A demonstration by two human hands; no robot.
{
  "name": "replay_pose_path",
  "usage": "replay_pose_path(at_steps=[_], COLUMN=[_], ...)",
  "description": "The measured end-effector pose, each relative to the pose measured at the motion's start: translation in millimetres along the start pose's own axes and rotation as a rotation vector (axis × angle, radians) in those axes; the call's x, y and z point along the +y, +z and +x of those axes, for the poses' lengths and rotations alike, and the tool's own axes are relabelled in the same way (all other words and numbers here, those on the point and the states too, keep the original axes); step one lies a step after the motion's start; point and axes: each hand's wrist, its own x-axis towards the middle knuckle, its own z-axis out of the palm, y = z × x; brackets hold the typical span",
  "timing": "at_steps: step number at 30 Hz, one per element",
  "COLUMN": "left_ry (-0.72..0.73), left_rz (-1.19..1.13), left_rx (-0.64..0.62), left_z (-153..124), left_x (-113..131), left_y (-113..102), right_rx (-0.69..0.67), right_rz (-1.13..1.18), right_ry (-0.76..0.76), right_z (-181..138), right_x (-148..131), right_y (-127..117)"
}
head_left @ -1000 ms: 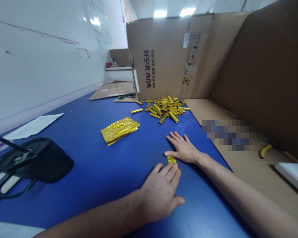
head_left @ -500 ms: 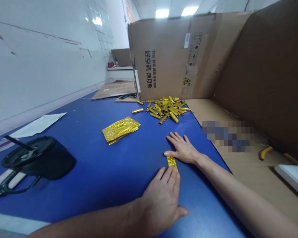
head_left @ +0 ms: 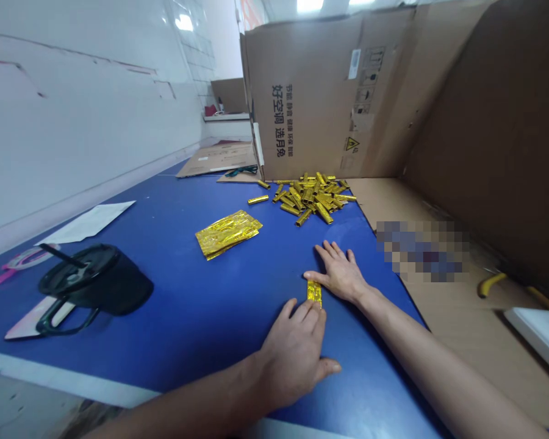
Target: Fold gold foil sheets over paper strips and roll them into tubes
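Note:
A small flat strip of shiny gold foil [head_left: 314, 291] lies on the blue tabletop between my hands. My left hand [head_left: 295, 350] rests palm down over its near end, fingertips pressing on the foil and thumb stretched out to the right. That end is hidden under the fingers. At the far end, the thumb of my right hand [head_left: 341, 271] touches the strip, while its other fingers lie spread on the table. Farther left is a stack of flat gold foil sheets [head_left: 229, 234]. A heap of gold foil tubes [head_left: 308, 198] lies beyond the hands.
A dark lidded mug [head_left: 105, 280] with a straw stands at left, near a white paper [head_left: 89, 222] and a tape roll [head_left: 34, 256]. A large cardboard box [head_left: 320, 97] walls off the back. Cardboard [head_left: 462, 329] at right bears a yellow curved object [head_left: 490, 285] and a white box [head_left: 540, 335].
The view has tilted slightly downward and shifted, showing more of the near table edge. My left fingers are a little more bent on the foil strip; my right hand stays about the same.

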Motion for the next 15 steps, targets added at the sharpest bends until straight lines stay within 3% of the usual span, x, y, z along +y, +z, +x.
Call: replay_pose_path(at_steps=[10, 15], left_ry=[-0.071, -0.091], left_rz=[-0.011, -0.028], left_rx=[-0.018, -0.026], left_z=[-8, -7], left_x=[6, 8], left_y=[4, 2], right_rx=[0.018, -0.043], right_rz=[0.104, 0.076], right_ry=[0.018, -0.159], right_z=[-4, -8], right_x=[-5, -33], right_y=[-4, -5])
